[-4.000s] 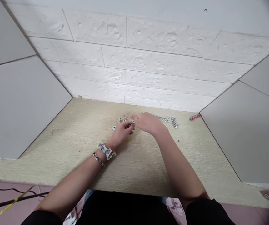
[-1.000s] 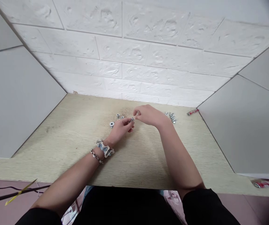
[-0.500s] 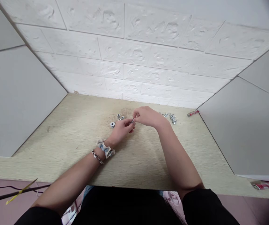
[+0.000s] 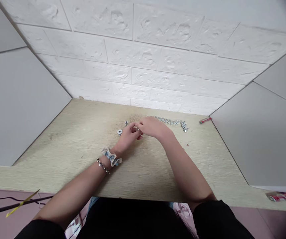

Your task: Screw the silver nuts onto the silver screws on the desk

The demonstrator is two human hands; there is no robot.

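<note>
My left hand (image 4: 128, 138) and my right hand (image 4: 151, 127) meet fingertip to fingertip over the middle of the light wooden table (image 4: 83, 146). Both are pinched closed around a small metal piece that the fingers hide; earlier frames show a small silver nut in the left fingers. Two loose silver nuts (image 4: 119, 132) lie just left of the hands. A row of small silver bolts (image 4: 169, 121) runs along the table behind my right hand. A scrunchie and a chain bracelet sit on my left wrist.
A white brick-pattern wall stands behind the table, with grey panels on both sides. A small red object (image 4: 205, 120) lies at the back right corner. Another red item (image 4: 281, 196) rests on the table's right front. A dark cable (image 4: 13, 207) crosses the floor at lower left.
My right hand has come down and left onto the left fingertips, covering the nut. The row of bolts behind it is now uncovered. My left hand has hardly moved.
</note>
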